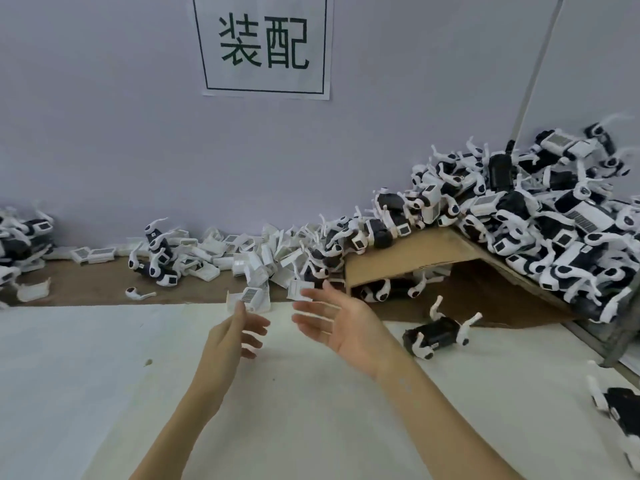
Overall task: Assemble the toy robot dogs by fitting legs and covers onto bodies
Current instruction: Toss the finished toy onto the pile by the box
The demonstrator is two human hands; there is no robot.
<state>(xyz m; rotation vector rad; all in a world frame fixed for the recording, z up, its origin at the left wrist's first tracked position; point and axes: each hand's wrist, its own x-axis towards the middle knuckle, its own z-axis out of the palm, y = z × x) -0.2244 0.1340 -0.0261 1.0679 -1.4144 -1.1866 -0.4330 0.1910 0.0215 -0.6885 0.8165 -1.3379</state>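
A pale wall [104,133] fills the upper half of the view, and on it hangs a white paper sign [265,43] with a thin dark border and two large dark green characters, 装配. Below lies the white table surface [86,375], with a brown strip [104,285] running along the foot of the wall. At the right a big heap of black-and-white toy robot dogs [540,216] spills over a tilted sheet of brown cardboard [412,258], several of them showing barcode-like labels too small to read. A smaller cluster of dogs [20,237] sits at the far left edge. Along the wall, between the two, lies a pile of white covers [256,254], many with the same striped label. The right hand [332,323] is held above the table with palm turned up and inward and fingers spread straight, holding nothing. The left hand [235,334] hovers beside it, blurred, fingers loosely extended and empty, its fingertips just below a single white cover [249,299] that lies at the edge of the brown strip with its barcode label facing up; whether they touch it cannot be told. One dog body with legs [440,334] lies on its back on the white surface, to the right of the right hand and apart from it. Another dog [620,407] is cut off at the right edge. A lone white leg [138,293] lies on the brown strip to the left.
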